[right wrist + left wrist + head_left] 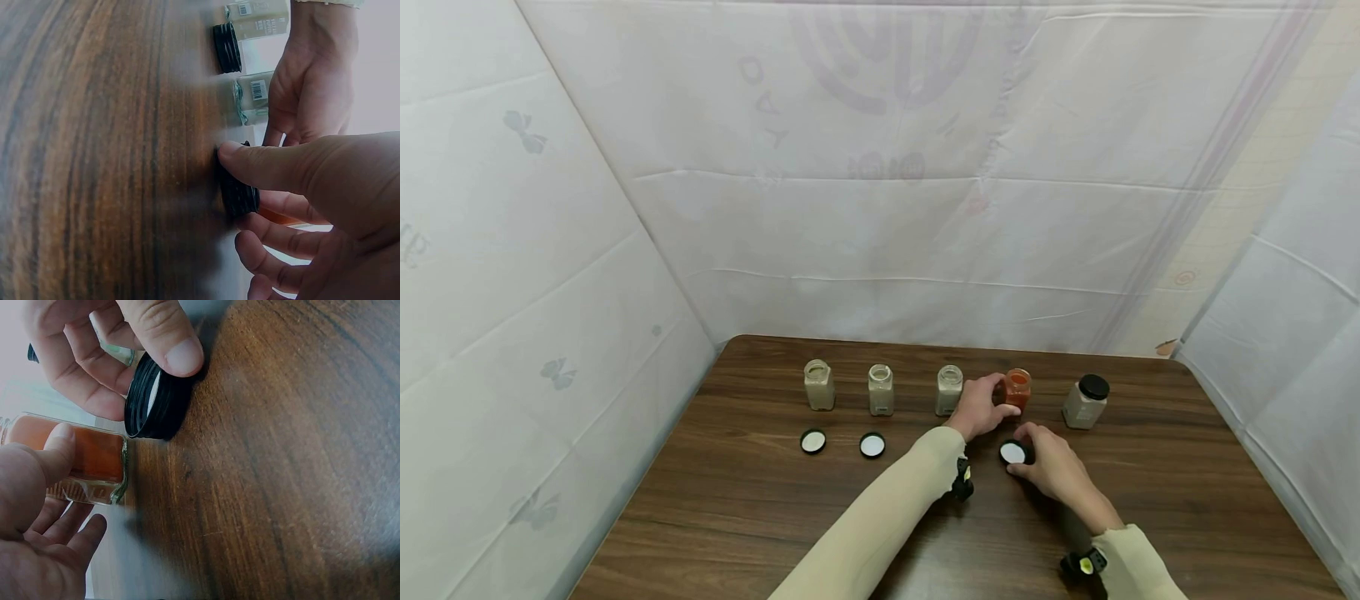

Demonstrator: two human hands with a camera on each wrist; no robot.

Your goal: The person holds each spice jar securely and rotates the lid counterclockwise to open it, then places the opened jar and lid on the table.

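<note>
My left hand (981, 407) grips an open glass jar of orange-red powder (1017, 390), its thumb lying along the near face in the left wrist view. Just in front of that jar, my right hand (1058, 467) pinches a black screw lid (239, 194) between thumb and fingers. The lid's white inner side faces up in the head view, low over the wooden table. A third open jar of pale powder (949, 388) stands directly left of my left hand, partly covered by it.
Two more open jars of pale powder, one (819, 386) far left and one (881, 390) beside it, stand in the row. Before them lie two upturned lids (813, 442) (872, 446). A black-capped jar (1085, 402) stands at right on the wooden table (737, 517). White cloth (880, 233) surrounds it.
</note>
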